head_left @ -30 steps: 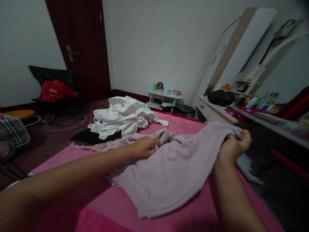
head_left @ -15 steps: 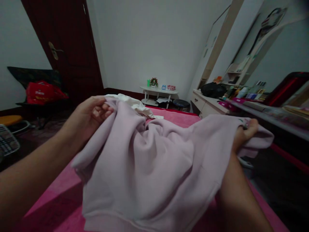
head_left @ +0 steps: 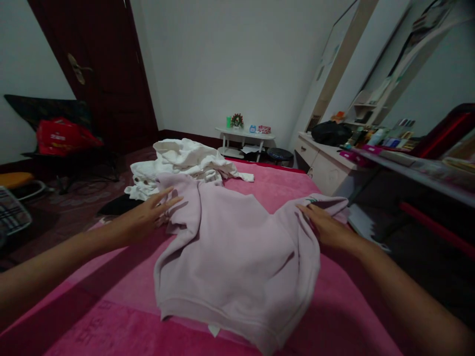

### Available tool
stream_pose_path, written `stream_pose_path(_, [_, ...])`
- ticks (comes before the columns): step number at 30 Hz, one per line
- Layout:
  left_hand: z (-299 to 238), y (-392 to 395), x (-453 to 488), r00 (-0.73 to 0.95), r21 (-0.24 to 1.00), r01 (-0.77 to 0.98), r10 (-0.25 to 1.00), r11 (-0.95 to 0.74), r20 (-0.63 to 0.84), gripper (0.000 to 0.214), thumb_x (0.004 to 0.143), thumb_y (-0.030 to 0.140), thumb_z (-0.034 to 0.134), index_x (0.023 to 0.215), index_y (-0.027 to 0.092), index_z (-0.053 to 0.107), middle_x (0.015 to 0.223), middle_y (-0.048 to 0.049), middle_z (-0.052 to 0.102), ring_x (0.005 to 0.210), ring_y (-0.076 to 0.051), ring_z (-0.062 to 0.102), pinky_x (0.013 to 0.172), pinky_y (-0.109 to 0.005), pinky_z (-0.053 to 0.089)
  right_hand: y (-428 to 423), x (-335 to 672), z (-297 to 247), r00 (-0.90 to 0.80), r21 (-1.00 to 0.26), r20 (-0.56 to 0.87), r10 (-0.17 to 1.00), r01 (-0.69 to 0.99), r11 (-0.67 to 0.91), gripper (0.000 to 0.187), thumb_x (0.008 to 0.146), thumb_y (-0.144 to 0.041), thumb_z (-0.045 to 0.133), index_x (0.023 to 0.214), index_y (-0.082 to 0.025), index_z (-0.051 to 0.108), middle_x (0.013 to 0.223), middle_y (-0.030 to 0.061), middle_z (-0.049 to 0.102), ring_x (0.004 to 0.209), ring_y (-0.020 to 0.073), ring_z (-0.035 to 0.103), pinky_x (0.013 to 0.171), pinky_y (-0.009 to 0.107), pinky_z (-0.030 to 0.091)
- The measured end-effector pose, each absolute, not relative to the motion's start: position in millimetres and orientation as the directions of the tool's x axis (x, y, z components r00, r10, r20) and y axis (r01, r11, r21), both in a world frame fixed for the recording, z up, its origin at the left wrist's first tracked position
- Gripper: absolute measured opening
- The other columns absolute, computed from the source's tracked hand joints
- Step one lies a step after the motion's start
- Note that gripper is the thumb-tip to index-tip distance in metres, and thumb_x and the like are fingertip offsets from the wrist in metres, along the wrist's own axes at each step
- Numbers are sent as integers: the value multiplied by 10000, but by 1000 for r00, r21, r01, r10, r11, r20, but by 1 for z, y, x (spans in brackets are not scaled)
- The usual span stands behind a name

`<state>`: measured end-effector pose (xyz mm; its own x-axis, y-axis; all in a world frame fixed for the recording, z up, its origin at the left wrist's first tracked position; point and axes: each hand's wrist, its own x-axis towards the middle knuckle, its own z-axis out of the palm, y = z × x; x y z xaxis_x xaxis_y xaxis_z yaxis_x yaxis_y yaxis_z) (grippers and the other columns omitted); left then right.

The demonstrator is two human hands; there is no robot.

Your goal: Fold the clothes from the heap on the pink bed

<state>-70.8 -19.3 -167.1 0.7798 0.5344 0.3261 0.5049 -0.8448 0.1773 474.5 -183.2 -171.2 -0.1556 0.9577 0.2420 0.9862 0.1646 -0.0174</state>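
Note:
A pale lilac sweatshirt lies spread over the pink bed cover, its ribbed hem towards me and a small white tag showing below the hem. On its left sleeve area rests my left hand, fingers spread and open. My right hand is closed on the cloth at the right shoulder, with part of the sleeve sticking out beyond it. Some fingertips there are hidden. Just past the sweatshirt, a crumpled pile of white clothes sits at the bed's far left.
A dark folding chair with a red bag stands left, near the door. Against the far wall is a small white table beside a black stool. A cluttered dresser lines the right side.
The sweatshirt, held up and bunched between both hands before, has come down flat onto the bed. My left fingers have let go and spread. More of the white pile shows.

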Motion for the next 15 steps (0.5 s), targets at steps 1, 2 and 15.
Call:
stream_pose_path(1, [-171, -26, -73, 788, 132, 514, 528, -848, 316, 593, 914, 263, 464, 1474, 320, 275, 1581, -90, 98, 1377, -346, 303, 1050, -513, 382, -190, 466, -168, -197, 34, 211, 957, 980, 194, 703, 760, -174, 556, 1436, -219, 372, 1475, 161, 364, 1349, 318, 361, 1060, 485, 361])
stream_pose_path(2, [-174, -32, -73, 793, 101, 515, 518, -851, 322, 602, 908, 276, 482, 1472, 327, 279, 1583, -83, 90, 1374, -354, 307, 1046, -511, 390, -196, 457, -164, -229, 84, 200, 953, 973, 216, 699, 760, -158, 558, 1431, -245, 385, 1518, 147, 293, 1385, 332, 291, 1068, 510, 338])
stream_pose_path(15, [-161, -42, -1, 895, 51, 311, 311, -949, 319, 493, 901, 257, 485, 1388, 292, 417, 1528, -86, 296, 1428, -302, 185, 1130, -564, 145, -195, 378, -179, -334, -315, 219, 917, 865, 390, 303, 816, -354, 580, 1083, -231, 652, 1279, 105, 595, 1180, 276, 531, 1052, 466, 341])
